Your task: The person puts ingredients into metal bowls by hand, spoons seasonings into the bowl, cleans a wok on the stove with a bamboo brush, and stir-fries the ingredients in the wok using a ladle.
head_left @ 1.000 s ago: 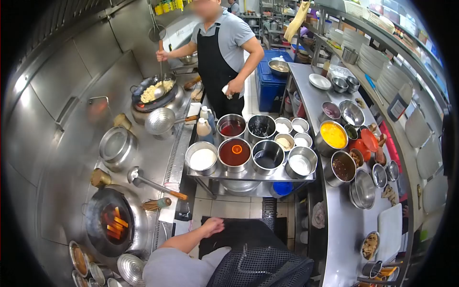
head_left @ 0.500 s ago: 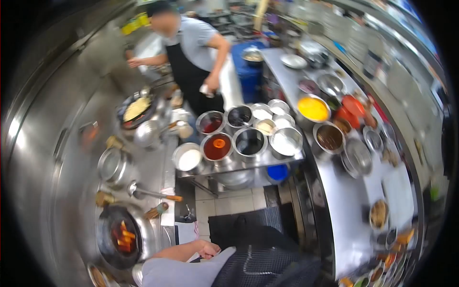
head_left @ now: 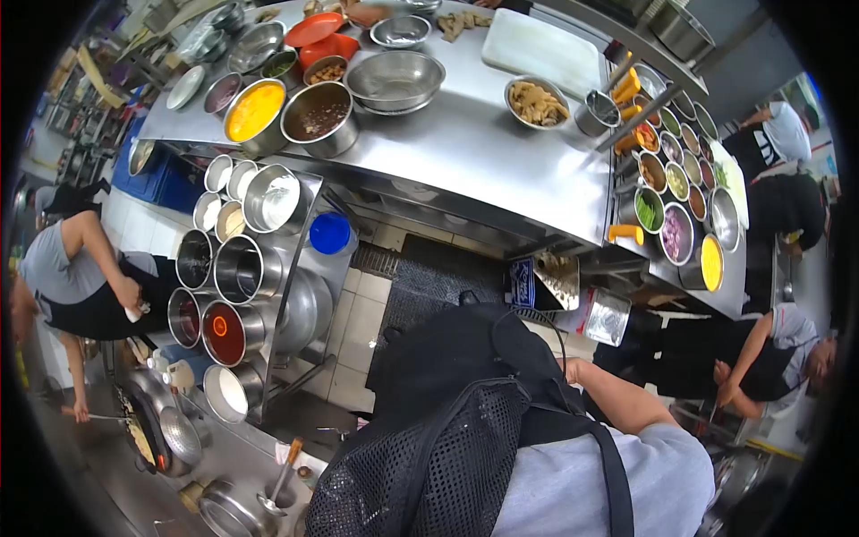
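Note:
My right hand (head_left: 570, 369) shows only at its edge, beside the black apron and clothing at my front. The apron hides its fingers, and whether it holds anything cannot be seen. My right forearm and grey sleeve lie at the lower right. Nearest to this hand, on the floor beyond it, are an open box (head_left: 557, 281) and a foil-coloured square container (head_left: 608, 317). My left hand is out of view.
A steel counter (head_left: 483, 107) holds bowls and a white board (head_left: 543, 49). At left stands a cart with sauce pots (head_left: 234, 333), near a person at a wok (head_left: 143, 421). Ingredient bowls (head_left: 676, 234) and several people are at right. A blue container (head_left: 330, 233) sits low by the cart.
The view has swung far to the right, bringing the ingredient bowls and more people into sight. My left hand has left the picture, and my right arm has come into it.

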